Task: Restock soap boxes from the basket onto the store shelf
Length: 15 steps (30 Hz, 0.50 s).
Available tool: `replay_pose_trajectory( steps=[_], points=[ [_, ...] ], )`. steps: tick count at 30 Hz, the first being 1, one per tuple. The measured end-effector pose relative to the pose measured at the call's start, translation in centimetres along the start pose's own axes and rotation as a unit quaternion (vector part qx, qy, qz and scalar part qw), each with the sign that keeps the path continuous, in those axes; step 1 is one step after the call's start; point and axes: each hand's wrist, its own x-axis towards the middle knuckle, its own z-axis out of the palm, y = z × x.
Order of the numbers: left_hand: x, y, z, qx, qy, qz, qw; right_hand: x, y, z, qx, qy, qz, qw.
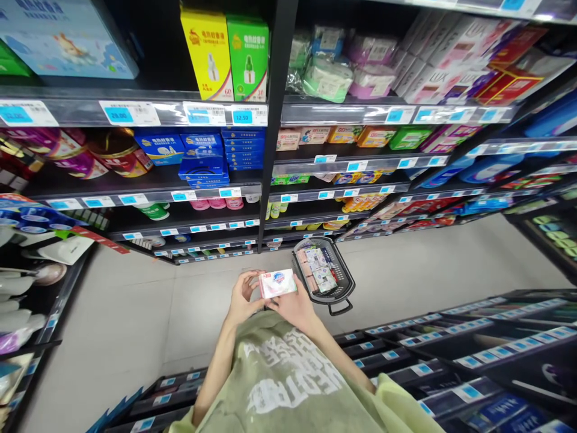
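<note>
Head view: your left hand (244, 296) and right hand (296, 308) pinch the box (278, 283) between them, in front of your shirt (297, 385); uneven fingertip pressure could let it slip. Dropped, it might clip the basket (347, 272) beyond, on the floor (205, 294).

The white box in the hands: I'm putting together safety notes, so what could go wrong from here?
The white box is held at its ends by the left hand and right hand; if both grips loosened, it could drop toward the floor.

The basket stands on the floor nearby with its handle jutting out, so a foot might catch it and perhaps jostle the packs inside.
</note>
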Motion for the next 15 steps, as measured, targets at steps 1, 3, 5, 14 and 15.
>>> replay_pose_trajectory(
  steps=[1,3,5,14,15],
  points=[
    [0.0,0.1,0.1,0.009,0.005,-0.004,1.0,0.2,0.0,-0.2,-0.001,0.02,-0.01,1.0],
    [0.0,0.4,0.1,0.028,0.008,-0.008,1.0,0.5,0.1,-0.6,-0.008,0.066,-0.032,0.997],
    [0.1,0.6,0.2,0.041,0.0,-0.002,0.999,0.7,0.1,-0.9,-0.019,0.099,-0.041,0.994],
    [0.2,0.8,0.4,0.031,-0.024,-0.013,0.999,0.0,-0.3,-1.1,-0.03,0.118,-0.079,0.989],
    [0.2,0.8,0.4,0.029,-0.026,-0.012,0.999,-0.1,-0.4,-1.1,-0.033,0.12,-0.088,0.988]
  ],
)
